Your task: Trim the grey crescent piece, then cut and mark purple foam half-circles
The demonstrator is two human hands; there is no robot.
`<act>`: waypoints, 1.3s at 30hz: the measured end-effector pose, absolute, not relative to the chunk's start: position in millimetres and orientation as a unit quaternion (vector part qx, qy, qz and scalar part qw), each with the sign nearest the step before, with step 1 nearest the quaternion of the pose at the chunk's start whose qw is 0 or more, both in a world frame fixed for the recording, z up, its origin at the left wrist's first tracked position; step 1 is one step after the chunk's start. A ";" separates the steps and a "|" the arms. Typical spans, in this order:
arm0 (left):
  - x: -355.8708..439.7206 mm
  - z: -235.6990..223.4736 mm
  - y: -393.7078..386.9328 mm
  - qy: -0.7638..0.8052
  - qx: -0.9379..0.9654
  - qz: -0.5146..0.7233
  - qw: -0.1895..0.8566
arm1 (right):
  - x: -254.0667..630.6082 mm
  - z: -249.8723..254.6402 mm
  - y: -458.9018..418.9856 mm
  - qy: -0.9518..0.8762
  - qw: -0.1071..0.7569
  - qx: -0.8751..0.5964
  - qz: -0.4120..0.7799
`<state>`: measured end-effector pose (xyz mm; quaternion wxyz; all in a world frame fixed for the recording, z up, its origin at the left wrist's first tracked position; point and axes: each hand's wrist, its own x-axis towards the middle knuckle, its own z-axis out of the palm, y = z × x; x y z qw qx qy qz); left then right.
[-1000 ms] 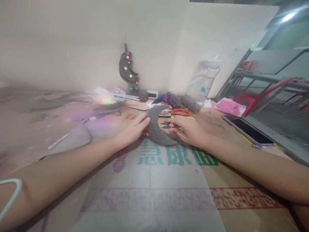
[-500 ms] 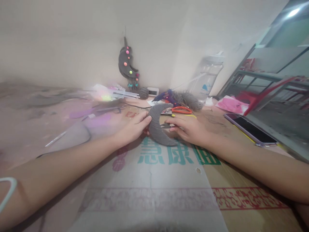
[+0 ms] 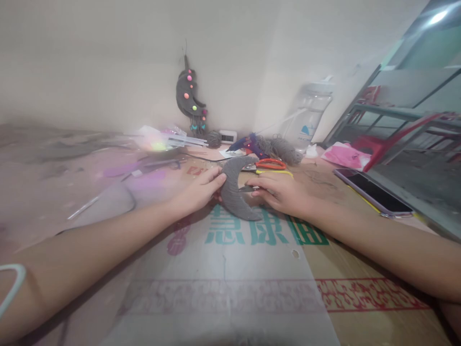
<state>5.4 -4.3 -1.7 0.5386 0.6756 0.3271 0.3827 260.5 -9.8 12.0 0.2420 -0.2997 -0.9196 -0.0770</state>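
Observation:
A crescent moon wrapped in grey yarn (image 3: 235, 190) stands over the cardboard in the middle, its hollow side facing right. My left hand (image 3: 207, 190) is closed on its outer left edge, thumb in front and the other fingers partly hidden behind. To the right, my right hand (image 3: 275, 191) pinches a small dark grey pointed piece (image 3: 247, 189) between thumb and fingers. That piece points left into the crescent's hollow; its exact kind is unclear. Whether it touches the crescent I cannot tell.
Behind the hands lie orange-handled scissors (image 3: 271, 165), a blue glue gun (image 3: 247, 143) and grey yarn (image 3: 283, 148). A decorated crescent (image 3: 186, 96) hangs on the wall. A water bottle (image 3: 311, 115) and a phone (image 3: 374, 191) are at the right, glue sticks (image 3: 187, 140) at the left.
The view has shifted slightly. The crescent has turned a little in my left hand, its lower tip moving slightly left and down. My right hand keeps its pinch on the dark piece.

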 end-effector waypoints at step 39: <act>5.0 -2.4 -2.9 0.366 0.693 0.379 0.492 | 256.3 11.8 -17.8 -0.920 0.260 -0.254 -0.144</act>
